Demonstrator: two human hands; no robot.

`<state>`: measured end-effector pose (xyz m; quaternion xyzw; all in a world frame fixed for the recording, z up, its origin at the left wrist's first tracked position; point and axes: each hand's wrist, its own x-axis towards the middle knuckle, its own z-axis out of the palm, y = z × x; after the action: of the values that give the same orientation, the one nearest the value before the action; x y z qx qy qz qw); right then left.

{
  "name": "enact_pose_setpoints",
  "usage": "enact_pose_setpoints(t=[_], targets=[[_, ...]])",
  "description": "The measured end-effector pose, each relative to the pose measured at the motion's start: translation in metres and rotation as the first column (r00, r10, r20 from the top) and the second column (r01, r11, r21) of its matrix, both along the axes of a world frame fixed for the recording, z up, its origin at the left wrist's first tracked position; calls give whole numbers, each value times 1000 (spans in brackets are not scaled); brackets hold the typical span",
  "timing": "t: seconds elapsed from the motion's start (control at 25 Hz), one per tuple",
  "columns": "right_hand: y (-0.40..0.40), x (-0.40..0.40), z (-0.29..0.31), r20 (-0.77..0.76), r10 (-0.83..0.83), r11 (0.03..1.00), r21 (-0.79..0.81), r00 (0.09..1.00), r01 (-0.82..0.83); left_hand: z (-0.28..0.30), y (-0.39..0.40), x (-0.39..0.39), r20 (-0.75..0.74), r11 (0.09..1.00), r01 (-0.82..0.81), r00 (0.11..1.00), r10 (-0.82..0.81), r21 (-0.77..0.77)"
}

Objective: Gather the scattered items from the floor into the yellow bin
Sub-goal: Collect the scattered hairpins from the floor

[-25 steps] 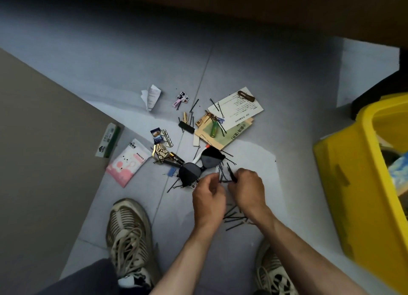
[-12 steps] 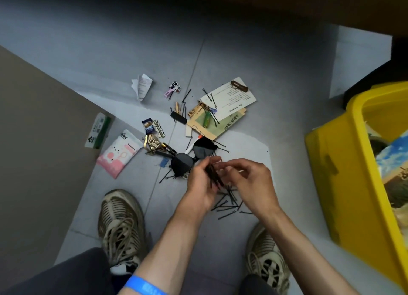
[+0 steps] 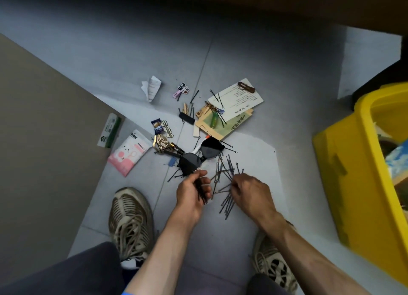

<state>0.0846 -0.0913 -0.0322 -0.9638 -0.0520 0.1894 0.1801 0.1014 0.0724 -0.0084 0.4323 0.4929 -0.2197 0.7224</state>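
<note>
On grey floor, left hand point(image 3: 191, 189) clutching hairpins point(image 3: 201, 193), right hand point(image 3: 250, 192) beside

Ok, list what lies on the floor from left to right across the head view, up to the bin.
Green-and-white packet → pink pouch → crumpled paper → sunglasses → white card → yellow bin.

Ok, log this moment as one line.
left hand: holds hairpin bundle | right hand: picking floor hairpins | yellow bin: right
</note>
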Motion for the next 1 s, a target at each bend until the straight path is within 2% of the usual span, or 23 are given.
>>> enact_pose_setpoints(t=[0.08,0.16,0.2,0.24,0.28,0.36,0.44,0.52,0.6,0.68,0.72,0.8,0.84,0.88,1.0], targets=[[6,5,2,66,128,991,41,990,-131,-1,5,0,0,1000,7,1000,-7,17],[14,-2,0,70,425,903,38,902,-428,-3,9,-1,-1,1000,-7,1000,7,12],[17,-5,-1,50,533,845,15,845,-534,-5,10,-2,-3,1000,-9,1000,9,14],[19,-3,-1,45,562,827,-10,826,-563,-7,11,-4,-9,1000,1,1000,-1,30],[19,1,-2,58,524,852,-25,850,-523,-8,11,-8,-15,998,25,1000,-24,62],[9,10,0,93,318,948,0,944,-319,-11,10,-13,-20,981,100,995,-98,169],[-14,1,2,74,135,991,4,988,-135,-14,6,-14,-29,946,183,983,-181,267],[-30,-17,2,1,117,990,-81,993,-117,-17,-3,-14,-51,917,230,973,-226,325],[-27,-26,0,-79,106,990,-90,991,-113,-21,-13,-14,-50,869,289,954,-294,403],[-13,-14,-3,-56,74,996,-38,996,-77,-23,-15,-11,-50,765,372,911,-409,525],[-7,-6,-3,-41,37,999,-23,999,-37,-23,-13,-10,-72,679,426,872,-484,598],[-3,2,-4,12,-206,978,16,978,206,-25,-7,-10,-120,482,499,774,-621,720],[-5,0,-4,18,-356,934,32,934,355,-27,-6,-10,-136,419,506,744,-654,754],[-5,-2,-5,6,-423,906,25,906,422,-28,-7,-10,-140,396,509,730,-668,764],[6,-9,-10,-118,-371,919,93,921,382,-32,-26,-13,-82,450,592,660,-747,669]])
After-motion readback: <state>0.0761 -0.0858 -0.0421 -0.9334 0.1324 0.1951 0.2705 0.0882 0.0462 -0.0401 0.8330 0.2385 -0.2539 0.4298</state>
